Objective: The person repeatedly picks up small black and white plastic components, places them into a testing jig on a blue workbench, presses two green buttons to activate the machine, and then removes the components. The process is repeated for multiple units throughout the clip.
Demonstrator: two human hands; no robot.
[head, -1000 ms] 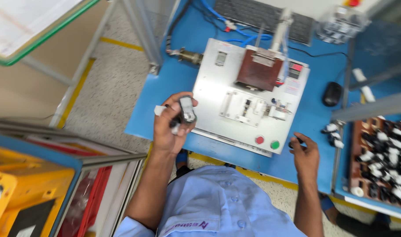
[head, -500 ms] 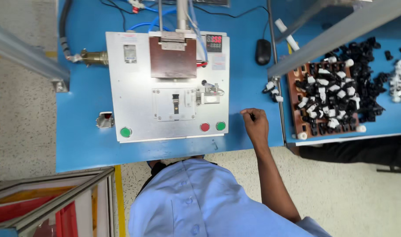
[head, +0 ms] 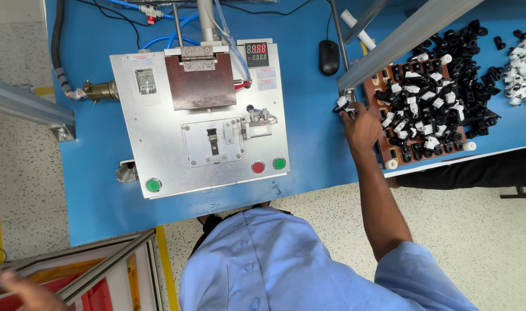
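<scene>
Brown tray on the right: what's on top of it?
The brown tray carries a heap of small black and white parts, spilling past its far edge. The right hand rests at its left edge. Most tray slots are covered by the heap.

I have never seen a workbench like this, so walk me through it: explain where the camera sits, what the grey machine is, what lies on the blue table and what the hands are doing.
The camera sits on the person's head and looks straight down, so the light blue shirt fills the bottom. In front lies a blue table. On it stands a grey metal fixture with a brown hinged plate, a small clamp, one red and two green push buttons, and a small red-digit display. Blue hoses and cables run to its back. To the right is a brown tray heaped with small black and white plastic parts, and a black computer mouse. The right hand reaches to the tray's left edge and fingers one small part. The left hand is blurred at the lower left, over a red bin.
</scene>
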